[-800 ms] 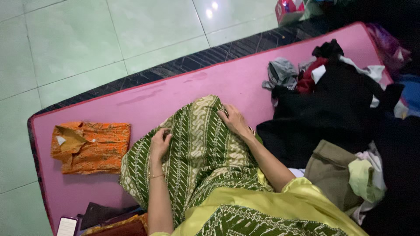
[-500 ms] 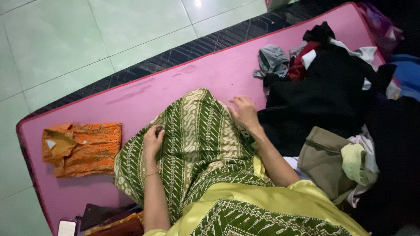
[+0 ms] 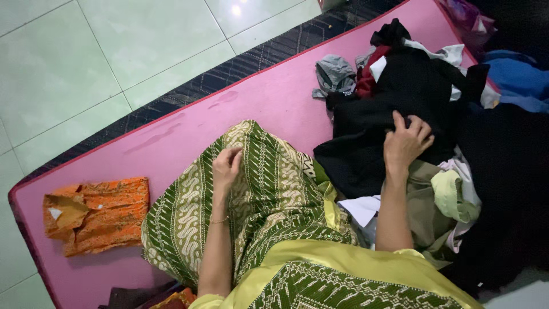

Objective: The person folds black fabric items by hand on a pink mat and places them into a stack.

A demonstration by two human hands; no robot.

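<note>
**Right hand on the black garment, left on the green batik**

From my seat I see the right hand [image 3: 406,143] lying on the black garment [image 3: 394,103] at the top of the clothes pile [image 3: 440,189], fingers curled into the fabric in a loose clutch; I cannot tell whether they have truly pinched it. The left hand [image 3: 226,166] rests on the green patterned cloth [image 3: 257,194] draped over the lap, fingers bent inward, seemingly nipping a fold (the grip itself is hidden). The black garment sits on the pink mat [image 3: 189,137], just right of the green cloth, with grey, red and white pieces at its far edge. A folded orange shirt [image 3: 94,214] lies well apart on the mat's left end. Pale green floor tiles [image 3: 86,63] lie beyond.
</note>
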